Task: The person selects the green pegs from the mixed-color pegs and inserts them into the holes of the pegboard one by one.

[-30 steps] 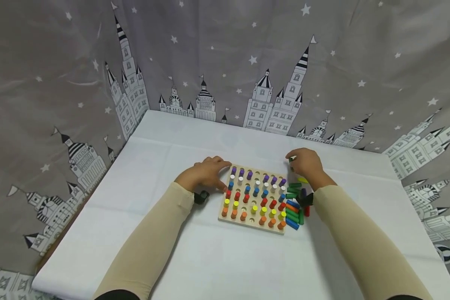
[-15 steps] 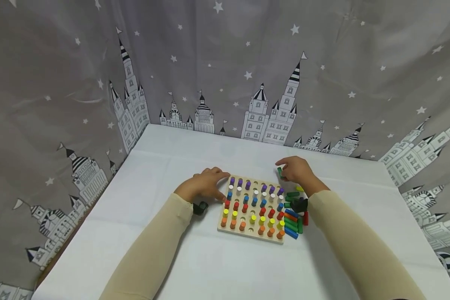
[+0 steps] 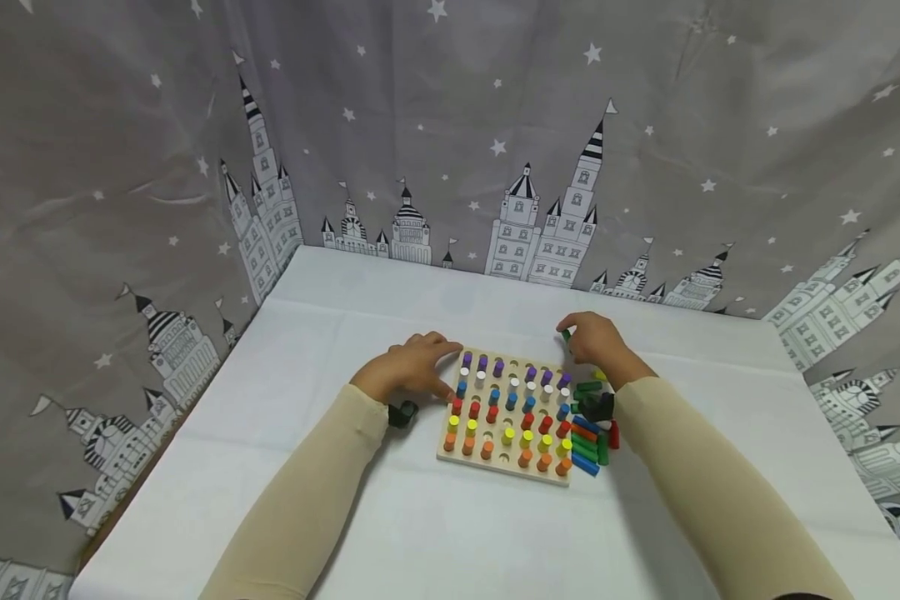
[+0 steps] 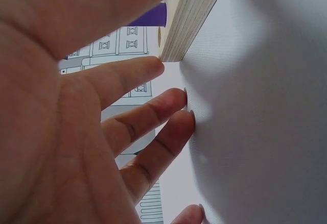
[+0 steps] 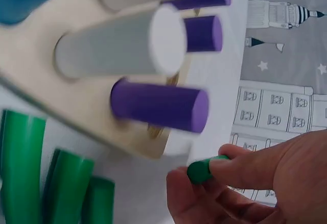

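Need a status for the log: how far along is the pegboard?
Done: most holes of the board hold upright pegs, in purple, white, blue, red, yellow and orange rows. In hand: the right hand pinches a green peg by the far right corner; the left hand steadies the board's left edge. Left: several empty holes and the loose pegs lying right of the board.

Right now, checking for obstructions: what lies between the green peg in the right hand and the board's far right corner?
Only bare white cloth, in the right wrist view.

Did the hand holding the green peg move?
Yes. The right hand with the green peg moved left along the board's far corner.
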The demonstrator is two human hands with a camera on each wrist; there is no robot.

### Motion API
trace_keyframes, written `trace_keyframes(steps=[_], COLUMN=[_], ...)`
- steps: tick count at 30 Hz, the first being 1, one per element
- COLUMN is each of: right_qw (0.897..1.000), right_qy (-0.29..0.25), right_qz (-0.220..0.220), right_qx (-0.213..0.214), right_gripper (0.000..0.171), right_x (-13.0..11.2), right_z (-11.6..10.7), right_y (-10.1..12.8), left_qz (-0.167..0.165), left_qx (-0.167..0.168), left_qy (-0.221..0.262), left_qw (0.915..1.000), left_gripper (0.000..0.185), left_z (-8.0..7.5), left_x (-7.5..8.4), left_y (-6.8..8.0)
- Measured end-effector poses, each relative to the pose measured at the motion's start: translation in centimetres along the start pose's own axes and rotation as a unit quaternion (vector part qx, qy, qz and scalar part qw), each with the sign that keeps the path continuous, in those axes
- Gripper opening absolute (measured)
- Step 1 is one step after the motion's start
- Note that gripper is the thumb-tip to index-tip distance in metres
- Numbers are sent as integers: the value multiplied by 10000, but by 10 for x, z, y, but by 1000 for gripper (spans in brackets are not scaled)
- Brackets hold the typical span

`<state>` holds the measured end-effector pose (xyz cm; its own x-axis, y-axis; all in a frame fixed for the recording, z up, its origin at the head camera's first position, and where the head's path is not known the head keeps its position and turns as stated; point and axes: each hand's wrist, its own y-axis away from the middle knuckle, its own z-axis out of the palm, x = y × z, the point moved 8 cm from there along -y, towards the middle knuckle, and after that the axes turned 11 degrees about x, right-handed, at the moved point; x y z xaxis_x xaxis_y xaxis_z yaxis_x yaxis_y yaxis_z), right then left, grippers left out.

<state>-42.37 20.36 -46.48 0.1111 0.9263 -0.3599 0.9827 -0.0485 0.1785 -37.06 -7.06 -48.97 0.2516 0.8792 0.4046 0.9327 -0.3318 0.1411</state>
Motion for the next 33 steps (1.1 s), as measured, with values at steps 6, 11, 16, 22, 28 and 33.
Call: trace_keyframes(steps=[6,11,16,22,28,33], right_qw=[9988,9970,9953,9931,9824,9744], right_qy=[-301,-411,-124,-77,-43,407], right_qz=[-364,-653,-963,-1154,-1805,-2209], right_qx=[130,68,-54,-182,-475,-121], right_gripper=[37,30,29,26,24,23], right_x=[-17,-43,-69,-102,-140,-152], right_z=[0,5,13,24,40,42], right_y=[3,8,10,9,12,11], left_qz=[37,-8,4,49,123,171], left_qx=[-5,35,30,5,-12,-15], left_qy=[-18,2,7,-32,-85,-88], left_qw=[10000,10000,10000,10000,9999,9998], left_gripper=[92,93,92,92,93,93], left_z=[1,-1,0,2,0,-2], left_x=[3,2,0,0,0,1], left_y=[-1,-2,-3,-2,0,-1])
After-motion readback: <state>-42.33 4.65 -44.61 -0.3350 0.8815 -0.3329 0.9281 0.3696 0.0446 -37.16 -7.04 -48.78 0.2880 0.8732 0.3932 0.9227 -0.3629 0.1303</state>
